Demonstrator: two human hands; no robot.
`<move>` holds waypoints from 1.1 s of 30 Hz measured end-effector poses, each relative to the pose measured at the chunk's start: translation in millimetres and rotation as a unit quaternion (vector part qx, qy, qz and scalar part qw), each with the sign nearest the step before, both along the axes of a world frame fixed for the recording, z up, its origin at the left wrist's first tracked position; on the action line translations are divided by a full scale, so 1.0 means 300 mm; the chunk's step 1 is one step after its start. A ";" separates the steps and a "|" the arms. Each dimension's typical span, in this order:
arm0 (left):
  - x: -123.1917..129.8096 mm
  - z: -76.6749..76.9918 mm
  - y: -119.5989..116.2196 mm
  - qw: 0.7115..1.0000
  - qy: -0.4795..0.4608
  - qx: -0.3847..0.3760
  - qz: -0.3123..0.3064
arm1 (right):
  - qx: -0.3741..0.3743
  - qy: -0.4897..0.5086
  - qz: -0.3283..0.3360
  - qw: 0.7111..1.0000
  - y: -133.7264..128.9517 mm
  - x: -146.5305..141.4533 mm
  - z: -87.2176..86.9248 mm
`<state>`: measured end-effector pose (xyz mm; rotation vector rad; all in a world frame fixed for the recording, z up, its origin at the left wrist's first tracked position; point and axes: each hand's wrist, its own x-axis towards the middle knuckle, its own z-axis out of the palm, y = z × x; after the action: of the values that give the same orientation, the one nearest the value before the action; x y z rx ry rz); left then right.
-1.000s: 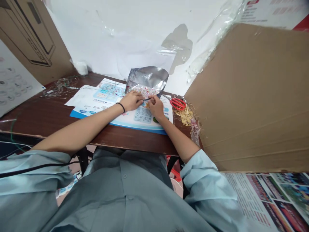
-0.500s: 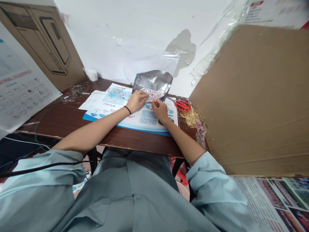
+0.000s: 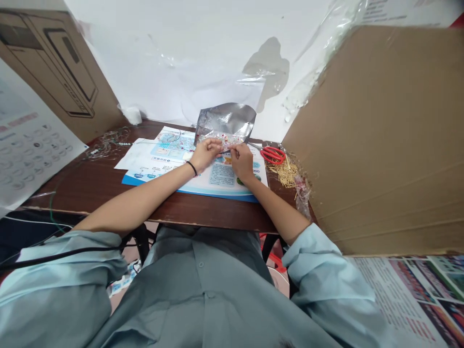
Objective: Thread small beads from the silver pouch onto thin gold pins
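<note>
A silvery bag [image 3: 232, 116] stands propped open against the wall, with small mixed beads [image 3: 225, 139] inside its near part. At the bag's front edge is my left hand [image 3: 206, 153], its fingers bent and drawn together; what they hold, if anything, is too small to make out. Close on the other side, my right hand [image 3: 242, 159] pinches thumb to fingers near the beads, and again the thing between them cannot be made out. Under both hands lie printed sheets [image 3: 174, 166]. Red-handled scissors [image 3: 272, 154] rest right of the bag, blades toward it.
A pile of thin golden pins [image 3: 286, 173] and a crumpled clear plastic bag [image 3: 302, 191] lie at the table's right side. Tangled clear thread [image 3: 108, 143] is at the left. Cardboard walls [image 3: 391, 145] stand on both sides, with a white wall behind the brown table [image 3: 108, 186].
The whole view has shifted slightly. My right hand has turned a little, its fingers curled more, and stays by the bag's front edge. My left hand is nearly where it was.
</note>
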<state>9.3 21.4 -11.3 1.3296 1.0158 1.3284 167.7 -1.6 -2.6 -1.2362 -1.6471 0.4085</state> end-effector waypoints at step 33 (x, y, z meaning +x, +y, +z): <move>-0.006 0.073 -0.033 0.989 -0.055 -0.115 -0.069 | 0.066 -0.002 -0.014 0.998 0.015 -0.018 -0.053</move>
<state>7.5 11.5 10.5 1.1192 0.9521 1.1318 162.2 2.8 -18.4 -1.1593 -1.6321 0.2752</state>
